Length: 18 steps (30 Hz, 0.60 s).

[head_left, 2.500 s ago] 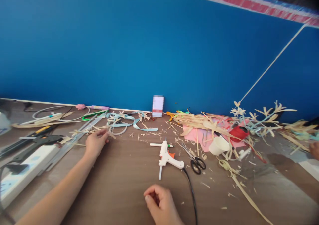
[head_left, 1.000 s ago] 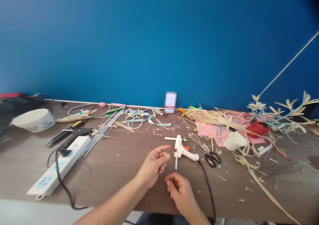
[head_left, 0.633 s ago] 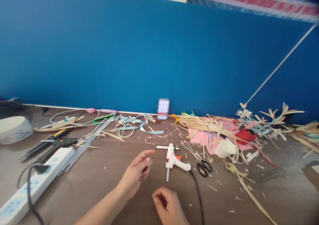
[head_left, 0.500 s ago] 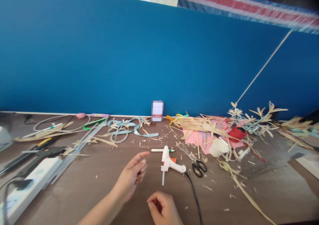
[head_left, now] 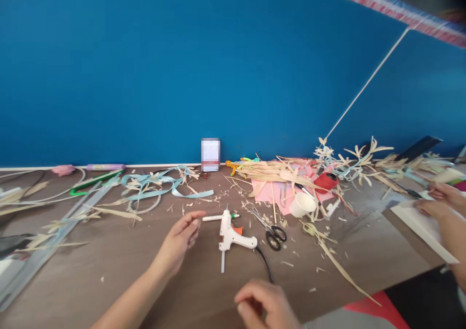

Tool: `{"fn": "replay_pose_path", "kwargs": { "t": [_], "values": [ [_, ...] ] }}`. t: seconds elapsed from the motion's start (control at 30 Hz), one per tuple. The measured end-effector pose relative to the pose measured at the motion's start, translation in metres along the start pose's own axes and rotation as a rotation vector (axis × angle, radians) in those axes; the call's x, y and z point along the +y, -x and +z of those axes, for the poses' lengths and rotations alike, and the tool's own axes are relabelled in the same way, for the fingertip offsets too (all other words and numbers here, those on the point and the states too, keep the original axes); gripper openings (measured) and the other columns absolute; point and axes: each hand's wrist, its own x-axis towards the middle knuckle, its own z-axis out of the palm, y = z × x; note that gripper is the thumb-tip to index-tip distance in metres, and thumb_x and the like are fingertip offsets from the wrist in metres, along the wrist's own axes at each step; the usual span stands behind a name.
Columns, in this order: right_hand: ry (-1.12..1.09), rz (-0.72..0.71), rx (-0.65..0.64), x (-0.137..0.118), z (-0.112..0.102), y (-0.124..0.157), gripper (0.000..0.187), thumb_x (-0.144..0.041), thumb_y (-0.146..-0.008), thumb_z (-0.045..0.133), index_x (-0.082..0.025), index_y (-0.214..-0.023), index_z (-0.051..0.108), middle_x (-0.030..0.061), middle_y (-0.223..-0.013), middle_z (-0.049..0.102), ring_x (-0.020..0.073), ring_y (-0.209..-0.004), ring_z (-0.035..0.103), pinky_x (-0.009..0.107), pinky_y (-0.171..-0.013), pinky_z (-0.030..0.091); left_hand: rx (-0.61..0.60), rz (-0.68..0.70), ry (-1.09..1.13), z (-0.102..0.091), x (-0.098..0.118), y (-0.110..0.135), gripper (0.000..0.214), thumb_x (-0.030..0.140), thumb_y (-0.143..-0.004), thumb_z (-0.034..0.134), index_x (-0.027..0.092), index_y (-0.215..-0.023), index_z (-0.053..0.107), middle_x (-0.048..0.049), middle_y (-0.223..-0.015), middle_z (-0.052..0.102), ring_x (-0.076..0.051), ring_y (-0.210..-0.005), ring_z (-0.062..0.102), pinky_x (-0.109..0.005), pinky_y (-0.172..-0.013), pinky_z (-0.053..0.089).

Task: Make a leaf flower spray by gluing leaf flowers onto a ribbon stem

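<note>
My left hand is above the table, its index finger stretched out and the others loosely curled. I see nothing in it. The fingertip is near the end of a white pen with a green part. Across the pen lies a white glue gun with an orange trigger, a glue stick jutting from its back and a black cord. My right hand, slightly blurred at the bottom edge, is loosely bent with no object visible in it. Black-handled scissors rest to the right of the glue gun.
Pale strips, pink paper, a white cup and a red spool crowd the back right. Light-blue ribbon is at the back left. At far right, another person's hands are above a white box-like thing.
The view has swung right, shifting the table's things leftward and bringing another person's hands into view. My right hand has moved right, away from my left. The glue gun still lies on the table.
</note>
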Motion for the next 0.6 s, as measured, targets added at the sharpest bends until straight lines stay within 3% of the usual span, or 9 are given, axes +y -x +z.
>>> {"fn": "replay_pose_path", "kwargs": {
  "t": [0.1, 0.2, 0.27, 0.3, 0.4, 0.5, 0.6],
  "values": [
    [0.223, 0.131, 0.222, 0.035, -0.05, 0.015, 0.02, -0.027, -0.081, 0.043, -0.021, -0.083, 0.062, 0.0038, -0.076, 0.066, 0.015, -0.066, 0.06, 0.022, -0.062, 0.046, -0.002, -0.003, -0.059, -0.006, -0.001, -0.002, 0.035, 0.037, -0.072, 0.055, 0.016, -0.1, 0.05, 0.0086, -0.053, 0.033, -0.005, -0.043, 0.024, -0.018, -0.04, 0.017],
    [0.517, 0.314, 0.346, 0.089, -0.093, 0.032, 0.021, -0.033, -0.078, 0.044, -0.02, -0.084, 0.06, 0.0071, -0.076, 0.065, 0.0196, -0.067, 0.061, 0.029, -0.063, 0.047, -0.006, 0.027, -0.091, -0.006, -0.004, -0.002, 0.036, 0.037, -0.074, 0.054, 0.016, -0.102, 0.048, 0.0098, -0.049, 0.029, -0.006, -0.042, 0.022, -0.018, -0.04, 0.017],
    [0.752, 0.424, 0.427, 0.123, -0.113, 0.043, 0.023, -0.029, -0.075, 0.044, -0.017, -0.083, 0.061, 0.0126, -0.082, 0.064, 0.0256, -0.077, 0.06, 0.036, -0.07, 0.046, 0.011, 0.087, -0.099, -0.003, -0.006, 0.0, 0.041, 0.036, -0.072, 0.057, 0.018, -0.107, 0.046, 0.0077, -0.056, 0.037, -0.006, -0.044, 0.027, -0.018, -0.04, 0.021],
    [0.832, 0.479, 0.41, 0.137, -0.119, 0.047, 0.024, -0.029, -0.074, 0.044, -0.015, -0.084, 0.061, 0.0141, -0.081, 0.063, 0.0275, -0.078, 0.06, 0.038, -0.072, 0.045, 0.015, 0.12, -0.113, -0.002, -0.007, 0.001, 0.045, 0.034, -0.07, 0.059, 0.019, -0.11, 0.044, 0.005, -0.065, 0.044, -0.006, -0.048, 0.032, -0.018, -0.042, 0.024],
    [0.872, 0.652, 0.338, 0.165, -0.127, 0.056, 0.027, -0.027, -0.074, 0.043, -0.013, -0.089, 0.06, 0.016, -0.084, 0.063, 0.0277, -0.077, 0.062, 0.037, -0.07, 0.045, -0.04, 0.185, -0.205, 0.003, -0.009, 0.006, 0.052, 0.029, -0.069, 0.061, 0.022, -0.116, 0.041, -0.0033, -0.097, 0.049, -0.008, -0.061, 0.043, -0.02, -0.05, 0.035],
    [0.716, 0.774, 0.318, 0.179, -0.125, 0.061, 0.028, -0.029, -0.074, 0.041, -0.016, -0.092, 0.057, 0.0144, -0.085, 0.064, 0.0257, -0.076, 0.063, 0.033, -0.061, 0.045, -0.128, 0.196, -0.281, 0.007, -0.012, 0.009, 0.044, 0.027, -0.072, 0.057, 0.021, -0.114, 0.043, -0.0046, -0.099, 0.05, -0.009, -0.064, 0.046, -0.023, -0.059, 0.039],
    [0.535, 0.818, 0.325, 0.182, -0.121, 0.065, 0.025, -0.033, -0.071, 0.042, -0.021, -0.088, 0.056, 0.0075, -0.071, 0.067, 0.0248, -0.064, 0.064, 0.033, -0.054, 0.044, -0.131, 0.166, -0.277, 0.011, -0.015, 0.008, 0.04, 0.028, -0.074, 0.053, 0.02, -0.113, 0.045, -0.0046, -0.095, 0.051, -0.01, -0.062, 0.046, -0.023, -0.056, 0.038]
  ]
}}
